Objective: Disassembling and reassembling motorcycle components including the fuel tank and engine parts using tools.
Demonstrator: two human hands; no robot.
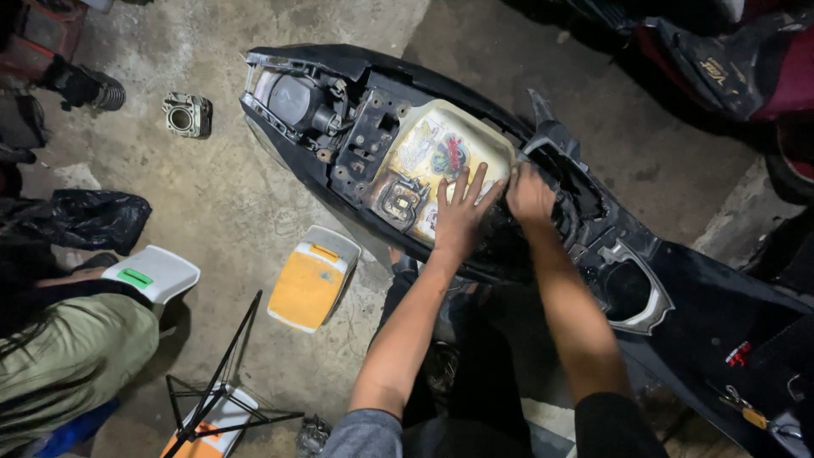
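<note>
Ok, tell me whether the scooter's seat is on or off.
Off: the scooter shows its bare yellowed tank and frame.

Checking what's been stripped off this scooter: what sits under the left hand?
The left hand lies flat on a yellowed, stickered plastic tank in the open scooter body. Whatever is beneath the tank is hidden.

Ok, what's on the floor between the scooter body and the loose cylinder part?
Bare concrete floor separates scooter and cylinder part in the head view.
</note>
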